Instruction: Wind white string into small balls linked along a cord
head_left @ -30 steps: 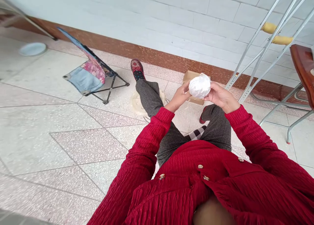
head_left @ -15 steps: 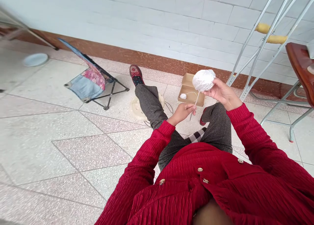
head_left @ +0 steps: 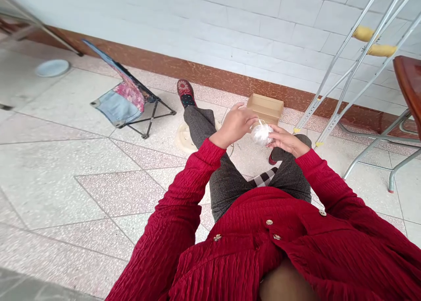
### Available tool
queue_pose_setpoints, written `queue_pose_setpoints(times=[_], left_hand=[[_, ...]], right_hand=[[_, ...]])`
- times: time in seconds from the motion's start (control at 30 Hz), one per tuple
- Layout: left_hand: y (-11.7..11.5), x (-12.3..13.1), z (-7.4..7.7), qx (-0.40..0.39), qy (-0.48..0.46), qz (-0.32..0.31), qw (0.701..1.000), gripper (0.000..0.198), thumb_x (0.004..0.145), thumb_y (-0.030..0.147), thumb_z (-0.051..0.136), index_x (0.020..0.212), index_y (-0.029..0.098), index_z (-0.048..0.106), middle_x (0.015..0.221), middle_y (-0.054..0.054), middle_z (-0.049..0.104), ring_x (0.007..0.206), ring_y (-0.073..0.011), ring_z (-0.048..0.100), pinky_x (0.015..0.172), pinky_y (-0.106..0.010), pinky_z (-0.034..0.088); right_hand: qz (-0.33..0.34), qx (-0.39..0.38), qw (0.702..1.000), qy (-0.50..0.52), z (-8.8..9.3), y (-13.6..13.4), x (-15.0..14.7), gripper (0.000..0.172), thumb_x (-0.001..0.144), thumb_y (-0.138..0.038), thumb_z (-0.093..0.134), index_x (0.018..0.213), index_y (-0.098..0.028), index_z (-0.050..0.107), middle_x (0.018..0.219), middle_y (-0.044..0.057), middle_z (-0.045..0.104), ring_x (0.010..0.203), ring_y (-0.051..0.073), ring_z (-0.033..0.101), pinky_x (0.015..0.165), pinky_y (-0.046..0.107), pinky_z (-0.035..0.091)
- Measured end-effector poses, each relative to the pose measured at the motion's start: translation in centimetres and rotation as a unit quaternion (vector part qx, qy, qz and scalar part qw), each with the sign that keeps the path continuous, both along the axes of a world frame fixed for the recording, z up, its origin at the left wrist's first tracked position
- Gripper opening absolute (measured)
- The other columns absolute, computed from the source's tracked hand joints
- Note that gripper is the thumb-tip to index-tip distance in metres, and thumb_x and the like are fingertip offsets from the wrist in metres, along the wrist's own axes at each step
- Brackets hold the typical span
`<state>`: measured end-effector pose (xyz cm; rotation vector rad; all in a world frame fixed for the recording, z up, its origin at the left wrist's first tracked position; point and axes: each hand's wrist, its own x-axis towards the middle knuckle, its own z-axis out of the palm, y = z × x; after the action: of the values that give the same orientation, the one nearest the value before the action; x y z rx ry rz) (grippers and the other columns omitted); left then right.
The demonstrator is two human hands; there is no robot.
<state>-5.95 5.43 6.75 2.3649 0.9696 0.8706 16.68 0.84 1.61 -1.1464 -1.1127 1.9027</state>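
In front of my knees, my right hand (head_left: 285,142) grips a ball of white yarn (head_left: 261,135) from its right side, fingers curled against it. A loose white strand runs from the top of the ball to my left hand (head_left: 237,125). Its fingers are pinched on that strand, just up and left of the ball. Behind the hands, an open cardboard box (head_left: 265,107) lies on the floor by the wall. Its near part is covered by my hands and the ball.
A small folding chair (head_left: 120,104) stands at the left, with a pale round dish (head_left: 52,68) farther off. Metal crutches (head_left: 342,79) lean on the wall at the right, beside a brown-seated chair (head_left: 408,86). A cream round object (head_left: 184,136) lies under my outstretched leg.
The ball has come down and closer, turned in my right hand. My left hand has risen from below it to its upper left with the strand. The small white ball in the box is now hidden.
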Motion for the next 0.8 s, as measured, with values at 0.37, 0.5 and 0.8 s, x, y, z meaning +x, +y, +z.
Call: queue_pose_setpoints(times=[0.37, 0.5, 0.8], left_hand=[[-2.0, 1.3, -5.9, -0.225, -0.108, -0.001, 0.968, 0.029, 0.091, 0.029, 0.059, 0.070, 0.015, 0.074, 0.068, 0.001, 0.070, 0.065, -0.0115, 0.059, 0.068, -0.023, 0.043], [-4.0, 1.7, -4.9, -0.262, -0.080, -0.075, 0.959, 0.031, 0.092, 0.028, 0.058, 0.067, 0.015, 0.072, 0.067, 0.000, 0.069, 0.063, -0.0105, 0.058, 0.067, -0.022, 0.043], [-0.5, 0.0, -2.3, -0.201, -0.114, -0.056, 0.971, 0.021, 0.086, 0.032, 0.069, 0.072, 0.018, 0.078, 0.076, -0.003, 0.074, 0.078, -0.0156, 0.066, 0.082, -0.030, 0.050]], right_hand=[[-0.072, 0.087, 0.984, 0.134, 4.7, 0.6, 0.7, 0.054, 0.077, -0.025, 0.069, 0.127, -0.024, 0.051, 0.109, 0.005, 0.071, 0.089, 0.020, 0.071, 0.075, 0.033, 0.063], [-0.185, 0.150, 0.971, -0.030, 3.8, 3.1, 1.6, 0.056, 0.075, -0.027, 0.073, 0.127, -0.028, 0.052, 0.112, 0.005, 0.068, 0.078, 0.016, 0.068, 0.062, 0.027, 0.061], [0.035, 0.022, 0.994, -0.099, 0.0, 0.0, 0.9, 0.045, 0.069, -0.019, 0.076, 0.110, -0.021, 0.058, 0.083, 0.000, 0.066, 0.057, 0.012, 0.064, 0.050, 0.023, 0.056]])
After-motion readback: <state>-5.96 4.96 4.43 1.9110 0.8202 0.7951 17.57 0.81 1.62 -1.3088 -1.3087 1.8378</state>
